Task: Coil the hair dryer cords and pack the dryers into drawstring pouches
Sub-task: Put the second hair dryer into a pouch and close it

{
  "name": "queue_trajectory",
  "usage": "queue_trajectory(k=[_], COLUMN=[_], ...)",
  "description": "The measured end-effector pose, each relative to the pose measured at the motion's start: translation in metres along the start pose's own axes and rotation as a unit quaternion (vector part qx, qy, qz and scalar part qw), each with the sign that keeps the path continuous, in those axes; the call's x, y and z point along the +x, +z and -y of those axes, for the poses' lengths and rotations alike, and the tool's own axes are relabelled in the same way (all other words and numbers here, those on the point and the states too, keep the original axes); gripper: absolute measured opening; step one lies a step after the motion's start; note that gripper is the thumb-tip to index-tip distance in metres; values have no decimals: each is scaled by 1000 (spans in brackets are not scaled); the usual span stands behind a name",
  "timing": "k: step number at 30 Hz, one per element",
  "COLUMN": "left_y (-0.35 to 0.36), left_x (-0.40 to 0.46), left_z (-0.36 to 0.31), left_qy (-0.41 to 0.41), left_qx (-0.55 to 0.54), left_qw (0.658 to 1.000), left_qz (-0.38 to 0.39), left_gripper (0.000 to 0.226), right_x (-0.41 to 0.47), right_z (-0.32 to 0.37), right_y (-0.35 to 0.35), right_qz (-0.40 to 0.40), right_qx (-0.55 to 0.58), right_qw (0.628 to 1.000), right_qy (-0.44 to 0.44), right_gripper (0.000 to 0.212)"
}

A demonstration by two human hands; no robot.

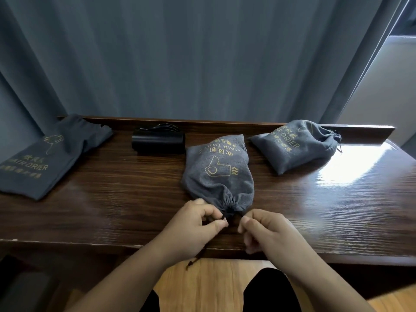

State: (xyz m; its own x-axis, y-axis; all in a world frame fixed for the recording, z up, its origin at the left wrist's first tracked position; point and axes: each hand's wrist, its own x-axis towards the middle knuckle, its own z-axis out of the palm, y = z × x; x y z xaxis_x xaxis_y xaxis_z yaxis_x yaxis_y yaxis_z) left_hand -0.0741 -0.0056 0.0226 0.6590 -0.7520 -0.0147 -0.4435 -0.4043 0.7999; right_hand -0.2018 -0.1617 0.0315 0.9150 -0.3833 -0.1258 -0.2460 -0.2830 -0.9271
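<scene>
A bulging grey drawstring pouch (217,170) with gold "HAIR DRIER" print lies at the middle of the dark wooden table (112,199), its gathered mouth towards me. My left hand (195,224) and my right hand (267,228) sit at that mouth, each pinching the dark drawstring (226,213). A cord end (191,263) hangs below my left hand over the table's front edge. A black hair dryer (158,140) with its coiled cord lies at the back. A flat pouch (47,156) lies far left. A filled, cinched pouch (297,144) lies back right.
A grey-blue curtain (202,57) hangs right behind the table. A raised wooden lip (247,123) runs along the table's back edge. Bright window glare falls on the right part of the tabletop. Wooden floor and my dark-clothed legs show below the front edge.
</scene>
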Motion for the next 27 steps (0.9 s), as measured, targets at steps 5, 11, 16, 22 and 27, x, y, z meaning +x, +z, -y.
queue_trajectory(k=[5,11,16,22,27], left_y=[8,20,18,18,17], left_x=[-3,-7,-9,-8,-11], left_z=[-11,-21,-19,-16,-6], left_qy=[-53,-170,-191,-179,-161], left_qx=[-156,-437,-474,-457,-396], left_qw=[986,883,859,870,904], left_qz=[2,-4,27,35,-27], left_gripper=[12,16,11,11,12], right_x=[-16,-24,-18,-8,-7], right_z=[14,-5,-2,-9,-14], right_y=[1,21,10,27,17], right_qz=[35,-1,-124,-26,-46], right_qx=[-58,-354,-153,-40,-105], right_qw=[997,892,970,997,990], right_qy=[-47,-281,-144,-61,-83], right_gripper=[28,18,9,49,37])
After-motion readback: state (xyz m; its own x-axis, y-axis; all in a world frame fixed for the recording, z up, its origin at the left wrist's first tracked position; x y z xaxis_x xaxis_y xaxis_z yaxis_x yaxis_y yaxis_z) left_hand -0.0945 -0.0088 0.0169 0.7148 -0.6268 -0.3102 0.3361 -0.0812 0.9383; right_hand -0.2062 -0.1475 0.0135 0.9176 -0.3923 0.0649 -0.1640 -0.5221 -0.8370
